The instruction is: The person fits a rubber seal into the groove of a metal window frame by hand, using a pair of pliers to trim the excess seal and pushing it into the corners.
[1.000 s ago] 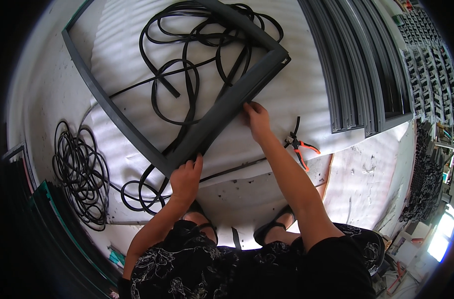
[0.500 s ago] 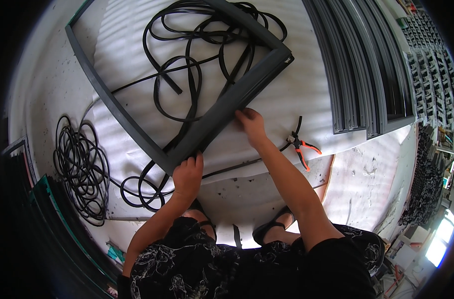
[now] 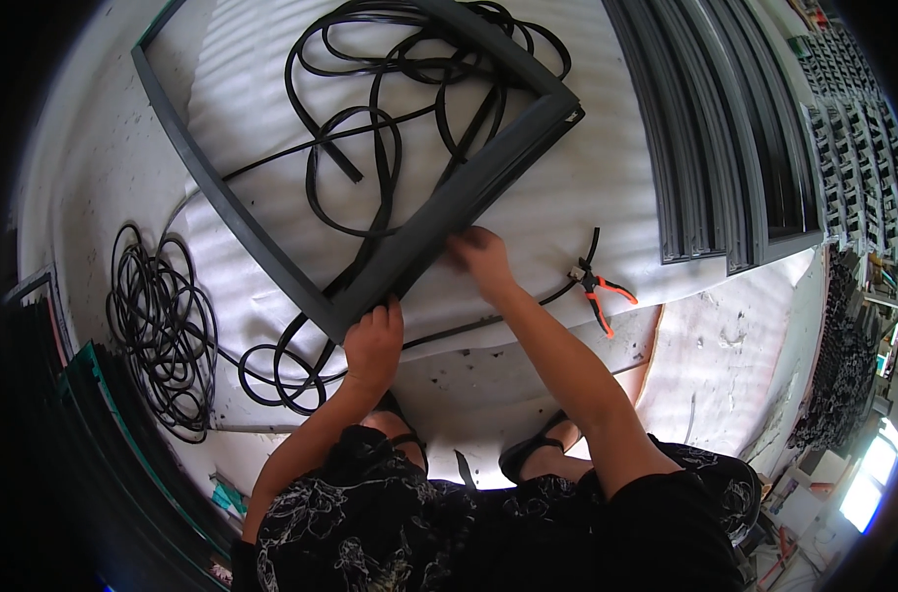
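A dark grey rectangular frame (image 3: 222, 202) lies at an angle, its near corner toward me. My left hand (image 3: 375, 340) is closed at the outer edge close to that corner, fingers curled against the frame. Farther right along the same side, my right hand (image 3: 483, 261) touches the outer edge with its fingers drawn together. Its fingertips are blurred and dark against the frame, so what they pinch is hidden. Long black rubber strip (image 3: 395, 148) lies in loose loops inside and under the frame. Pliers with orange-and-black handles (image 3: 599, 294) rest right of my right hand, beside a length of strip.
White sheeting (image 3: 567, 197) covers the work surface. Several dark grey frames (image 3: 700, 148) are stacked at the right. A tangled black coil (image 3: 163, 331) lies at the left, near dark profiles (image 3: 138, 444). Racks of grey metal parts (image 3: 848, 148) stand at the far right.
My right hand has slid left and nearer along the frame's outer edge, toward my left hand. My left hand keeps its place at the corner.
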### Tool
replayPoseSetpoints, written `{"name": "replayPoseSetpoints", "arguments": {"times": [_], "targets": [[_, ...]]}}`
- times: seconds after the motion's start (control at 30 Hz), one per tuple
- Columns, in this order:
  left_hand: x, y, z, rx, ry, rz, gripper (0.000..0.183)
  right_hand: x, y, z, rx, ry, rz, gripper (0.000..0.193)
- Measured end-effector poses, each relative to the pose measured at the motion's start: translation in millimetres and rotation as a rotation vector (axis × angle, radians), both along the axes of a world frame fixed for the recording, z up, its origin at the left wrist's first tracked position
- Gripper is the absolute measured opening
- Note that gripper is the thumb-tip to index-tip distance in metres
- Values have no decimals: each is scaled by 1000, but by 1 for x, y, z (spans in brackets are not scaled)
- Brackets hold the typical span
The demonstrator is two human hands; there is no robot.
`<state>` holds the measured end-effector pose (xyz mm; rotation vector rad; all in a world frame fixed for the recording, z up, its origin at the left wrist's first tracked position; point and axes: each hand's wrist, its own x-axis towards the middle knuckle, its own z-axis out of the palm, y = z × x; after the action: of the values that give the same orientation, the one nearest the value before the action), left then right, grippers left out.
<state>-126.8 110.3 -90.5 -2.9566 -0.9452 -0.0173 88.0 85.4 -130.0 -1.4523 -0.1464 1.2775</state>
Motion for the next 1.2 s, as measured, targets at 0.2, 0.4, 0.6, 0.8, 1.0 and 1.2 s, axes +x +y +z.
{"name": "replayPoseSetpoints", "arguments": {"times": [0.2,0.4,0.6,0.8,1.0,1.2], "targets": [[2,0,0,0,2,-10,39,-11,-5,-8,10,25,39,17],[0,0,2,-12,-24,-10,39,-29,-7,-5,30,45,65,17],[0,-1,-3,5,-20,5,39,-43,-8,-9,31,54,71,16],[-4,-2,-2,-52,-19,32,40,-49,-9,-20,44,59,76,16],[-32,0,35,-175,-102,9,45,-60,-8,-9,37,125,34,17],[-67,1,54,-220,-412,313,29,-58,-14,-16,-10,58,164,25]]}}
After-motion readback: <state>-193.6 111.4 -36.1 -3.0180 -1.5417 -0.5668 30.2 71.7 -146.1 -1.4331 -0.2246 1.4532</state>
